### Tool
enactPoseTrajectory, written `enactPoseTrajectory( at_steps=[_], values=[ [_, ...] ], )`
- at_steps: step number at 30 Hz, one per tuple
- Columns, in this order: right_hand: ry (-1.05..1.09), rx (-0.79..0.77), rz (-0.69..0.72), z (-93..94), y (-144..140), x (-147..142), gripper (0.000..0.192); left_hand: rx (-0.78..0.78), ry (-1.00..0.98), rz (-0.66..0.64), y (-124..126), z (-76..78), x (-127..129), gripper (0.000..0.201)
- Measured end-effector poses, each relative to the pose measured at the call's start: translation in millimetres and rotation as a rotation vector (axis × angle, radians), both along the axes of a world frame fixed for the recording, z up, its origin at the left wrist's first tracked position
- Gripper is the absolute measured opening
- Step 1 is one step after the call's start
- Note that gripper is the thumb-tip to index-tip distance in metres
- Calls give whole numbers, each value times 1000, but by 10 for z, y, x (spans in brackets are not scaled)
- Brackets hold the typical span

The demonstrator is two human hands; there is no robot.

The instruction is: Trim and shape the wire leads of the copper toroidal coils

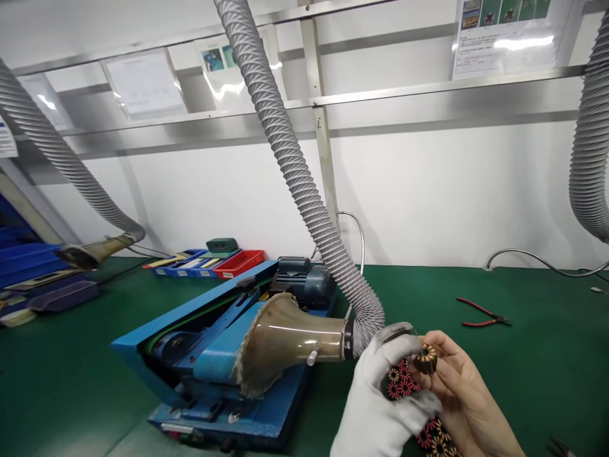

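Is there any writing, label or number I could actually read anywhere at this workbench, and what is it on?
None can be read.
Sheet with photos at upper right: lines of print, too small and glared over.
Sheet with small pictures by the middle hose: blurred.
Plain sheet at upper left: washed out by glare.
Blue machine: no label visible.
The wound coils in the hands carry no visible marking.

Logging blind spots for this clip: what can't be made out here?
- Head view: the string of coils runs behind the gloved left hand and off the bottom edge; count unknown.
- Posted sheets: text too small, glare.
- Blue machine: the extraction funnel hides its working area.
- Right hand holds one coil.
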State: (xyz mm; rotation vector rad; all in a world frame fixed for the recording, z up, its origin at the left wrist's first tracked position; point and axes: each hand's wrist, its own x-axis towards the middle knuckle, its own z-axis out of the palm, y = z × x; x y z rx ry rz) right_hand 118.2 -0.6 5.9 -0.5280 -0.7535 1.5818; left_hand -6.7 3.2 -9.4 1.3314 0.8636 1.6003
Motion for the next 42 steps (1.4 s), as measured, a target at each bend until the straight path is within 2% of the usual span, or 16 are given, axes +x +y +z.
enactPoseTrajectory(
  at_steps=[3,7,11,15,17,22,26,29,32,36,39,42],
  values=[
    [-58,29,8,12,-7,0,29,105,178,-10,-51,86,-4,38],
    [-137,97,7,-19,2,5,27,183,66,-3,10,96,-9,20],
    [-271,221,-4,-105,51,91,21,133,-4,47,80,72,-61,11],
    [-397,360,23,-181,100,215,14,43,-64,164,100,62,-133,10],
    [-384,377,-20,-191,108,244,15,18,-82,196,106,76,-140,11],
    [-401,446,-106,-184,91,205,17,-66,-11,-42,102,104,-34,25],
    [-605,456,-315,-207,48,134,18,-31,-86,28,99,84,26,10],
    [-659,420,-344,-212,28,101,15,16,-89,68,114,70,-10,6],
    [-550,324,-246,-165,27,95,13,14,-117,173,141,29,-94,10],
    [-255,137,-114,-27,18,119,22,-1,-148,270,150,-20,-183,13],
    [9,-46,31,42,16,144,25,2,-102,187,97,10,-144,12],
    [177,-123,147,30,32,154,27,13,22,89,18,63,-29,42]
  ],
)
